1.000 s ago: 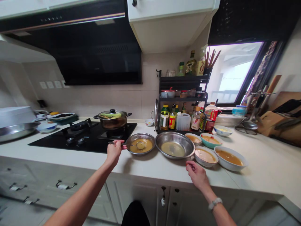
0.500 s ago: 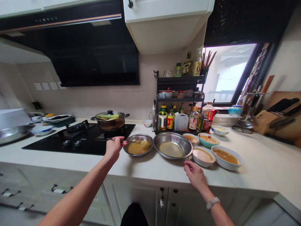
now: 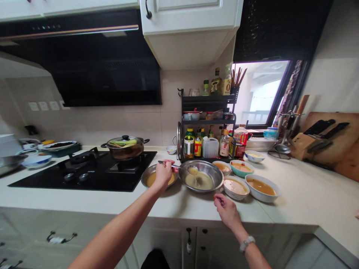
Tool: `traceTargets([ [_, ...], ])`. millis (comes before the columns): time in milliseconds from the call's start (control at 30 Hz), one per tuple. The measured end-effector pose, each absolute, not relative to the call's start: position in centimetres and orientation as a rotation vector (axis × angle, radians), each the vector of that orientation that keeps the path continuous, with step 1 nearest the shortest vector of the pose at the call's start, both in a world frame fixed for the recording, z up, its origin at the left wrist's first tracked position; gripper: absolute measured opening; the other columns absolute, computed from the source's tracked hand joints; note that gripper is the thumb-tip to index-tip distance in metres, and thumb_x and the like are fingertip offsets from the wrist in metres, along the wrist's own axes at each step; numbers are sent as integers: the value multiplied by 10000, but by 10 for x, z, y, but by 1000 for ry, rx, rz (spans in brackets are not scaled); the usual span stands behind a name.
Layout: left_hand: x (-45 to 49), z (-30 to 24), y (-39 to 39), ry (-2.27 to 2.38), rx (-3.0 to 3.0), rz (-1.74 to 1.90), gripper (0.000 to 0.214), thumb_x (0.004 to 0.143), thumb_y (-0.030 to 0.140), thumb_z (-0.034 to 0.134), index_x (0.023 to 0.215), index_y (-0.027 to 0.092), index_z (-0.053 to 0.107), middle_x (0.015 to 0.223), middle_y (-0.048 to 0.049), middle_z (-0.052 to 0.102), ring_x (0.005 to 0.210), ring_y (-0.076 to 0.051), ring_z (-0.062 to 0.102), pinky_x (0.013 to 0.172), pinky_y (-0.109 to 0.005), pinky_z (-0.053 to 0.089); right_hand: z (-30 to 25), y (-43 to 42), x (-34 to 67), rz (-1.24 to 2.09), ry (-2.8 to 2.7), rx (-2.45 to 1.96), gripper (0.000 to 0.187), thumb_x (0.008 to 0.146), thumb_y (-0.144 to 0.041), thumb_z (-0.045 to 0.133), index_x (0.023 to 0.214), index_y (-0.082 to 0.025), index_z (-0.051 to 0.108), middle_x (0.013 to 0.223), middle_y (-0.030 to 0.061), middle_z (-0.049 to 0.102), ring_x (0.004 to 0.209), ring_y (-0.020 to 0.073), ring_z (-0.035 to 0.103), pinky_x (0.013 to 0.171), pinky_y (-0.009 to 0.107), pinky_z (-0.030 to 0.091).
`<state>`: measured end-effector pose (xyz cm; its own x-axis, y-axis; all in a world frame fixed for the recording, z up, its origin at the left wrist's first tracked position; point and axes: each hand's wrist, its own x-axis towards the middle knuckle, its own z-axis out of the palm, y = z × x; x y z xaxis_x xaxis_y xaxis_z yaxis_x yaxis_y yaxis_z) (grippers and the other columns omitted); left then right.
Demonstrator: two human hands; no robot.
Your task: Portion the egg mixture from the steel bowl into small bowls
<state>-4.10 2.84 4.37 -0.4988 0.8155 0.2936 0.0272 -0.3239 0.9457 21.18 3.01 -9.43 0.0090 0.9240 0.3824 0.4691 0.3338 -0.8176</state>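
My left hand (image 3: 164, 175) is closed around the handle of a metal spoon (image 3: 179, 167). The spoon's bowl is over the large steel bowl (image 3: 218, 178), which contains pale yellowish liquid (image 3: 202, 182). Partly behind my left wrist sits a smaller metal bowl (image 3: 145, 175) of thicker yellow-brown liquid. My right hand (image 3: 226, 210) has curled fingers near the counter's front, below a white bowl (image 3: 236, 195) of pinkish liquid. A small reddish spot shows at its fingertips; what it holds, if anything, I cannot make out.
Right of the steel bowl stand a teal bowl (image 3: 243, 174), a larger white bowl (image 3: 276, 194) and others with orange-brown liquid. A lidded pot (image 3: 126, 151) rests on the black gas hob (image 3: 106, 182). Behind the bowls is a black rack (image 3: 209, 99) of bottles; a knife block (image 3: 301, 144) stands right.
My left hand has carried the spoon rightward from the smaller metal bowl to the large steel one. My right hand keeps its curled pose. The view has shifted slightly.
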Motion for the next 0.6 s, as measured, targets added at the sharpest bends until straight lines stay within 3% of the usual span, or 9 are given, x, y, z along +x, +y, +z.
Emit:
traceTargets([
  [133, -25, 22, 23, 1359, 1729, 1723, 165, 811, 184, 425, 794, 166, 587, 538, 5, 599, 456, -139, 593, 491, -245, 469, -92, 28, 212, 579, -1620, -1286, 306, 733, -402, 483, 854, -197, 674, 635, 44, 668, 549, 177, 604, 544, 271, 465],
  [300, -29, 7, 11, 1126, 2488, 1674, 164, 817, 156, 446, 850, 177, 605, 774, -49, 628, 668, -134, 611, 648, -261, 503, -92, 28, 213, 588, -1606, -1285, 317, 733, -415, 494, 861, -189, 676, 662, 57, 680, 576, 183, 622, 544, 266, 470],
  [400, -50, 12, 5, 1230, 2373, 1794, 181, 837, 177, 427, 861, 177, 606, 776, -46, 637, 634, -127, 616, 618, -249, 505, -93, 29, 214, 611, -1601, -1291, 320, 736, -415, 498, 877, -187, 674, 678, 59, 687, 580, 183, 628, 548, 266, 476],
  [600, -120, 21, -12, 1669, 1610, 1976, 227, 852, 266, 397, 858, 168, 602, 554, -10, 644, 566, -171, 661, 572, -254, 507, -91, 28, 213, 576, -1622, -1301, 326, 732, -418, 494, 872, -184, 673, 661, 54, 682, 562, 178, 622, 559, 269, 476],
])
